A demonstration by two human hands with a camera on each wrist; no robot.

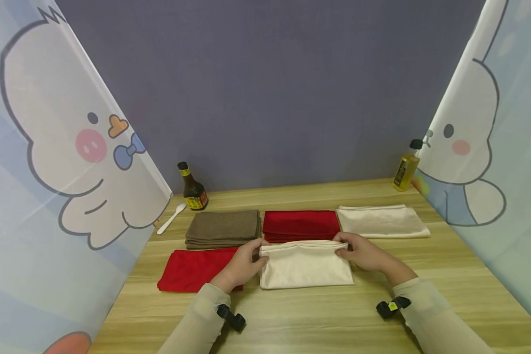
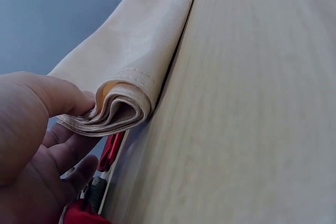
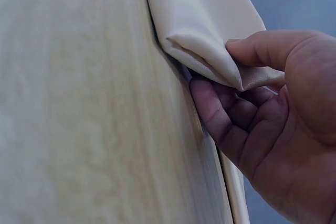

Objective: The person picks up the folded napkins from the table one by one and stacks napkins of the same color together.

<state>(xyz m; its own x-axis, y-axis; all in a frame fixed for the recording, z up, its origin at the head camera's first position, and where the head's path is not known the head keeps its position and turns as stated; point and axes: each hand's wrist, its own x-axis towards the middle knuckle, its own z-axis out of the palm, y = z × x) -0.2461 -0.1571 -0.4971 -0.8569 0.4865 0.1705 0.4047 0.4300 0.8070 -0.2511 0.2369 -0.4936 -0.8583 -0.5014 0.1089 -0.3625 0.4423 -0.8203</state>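
A folded cream cloth (image 1: 307, 265) lies at the middle of the table, its far edge lifted a little. My left hand (image 1: 244, 265) pinches its left end between thumb and fingers; the left wrist view shows several rolled layers there. At the other end my right hand (image 1: 366, 251) pinches the far right corner, thumb on top and fingers beneath. Just behind the cream cloth sits a folded dark red cloth (image 1: 300, 223). A bright red folded cloth (image 1: 190, 269) lies left of it, partly behind my left hand and forearm.
A folded brown cloth stack (image 1: 223, 227) lies at the back left and another cream cloth (image 1: 384, 221) at the back right. A white spoon (image 1: 172, 219) and a dark sauce bottle (image 1: 193, 189) are at the left. An oil bottle (image 1: 406, 167) stands at the right rear.
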